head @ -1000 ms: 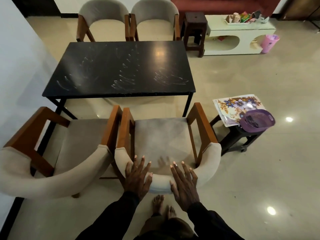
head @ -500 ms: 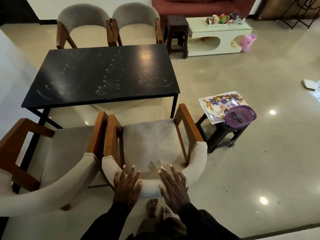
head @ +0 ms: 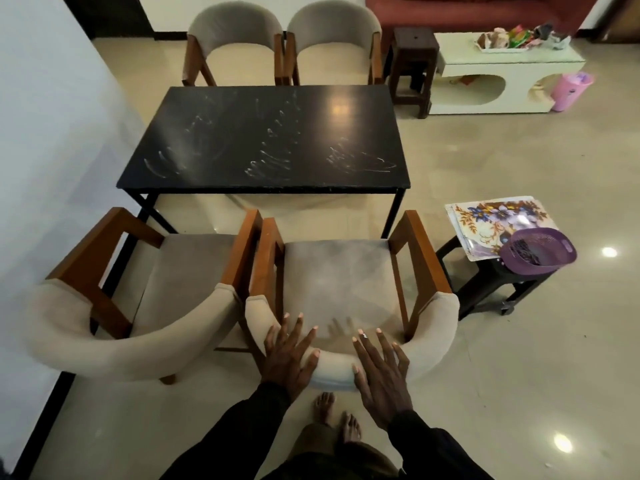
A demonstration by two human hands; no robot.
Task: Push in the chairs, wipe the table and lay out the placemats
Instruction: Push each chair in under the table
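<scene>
A black table [head: 266, 133] with white smears on its top stands in the middle. Two beige chairs with wooden arms stand pulled out on its near side: the near right chair [head: 339, 285] and the near left chair [head: 138, 296]. My left hand [head: 289, 358] and my right hand [head: 381, 372] lie flat, fingers spread, on the curved backrest of the near right chair. Two more chairs [head: 239, 39] [head: 332, 36] stand at the far side. Floral placemats [head: 491, 220] lie on a dark stool [head: 485, 282] to the right.
A purple basket [head: 538, 251] sits on the stool beside the placemats. A white wall [head: 45, 140] runs along the left. At the back stand a brown stool [head: 414, 64], a white low table [head: 498, 81] with clutter, a pink bin [head: 571, 90] and a red sofa.
The view has shifted and swung slightly; my hands stay flat on the near right chair's backrest. The chair's place relative to the table looks about the same.
</scene>
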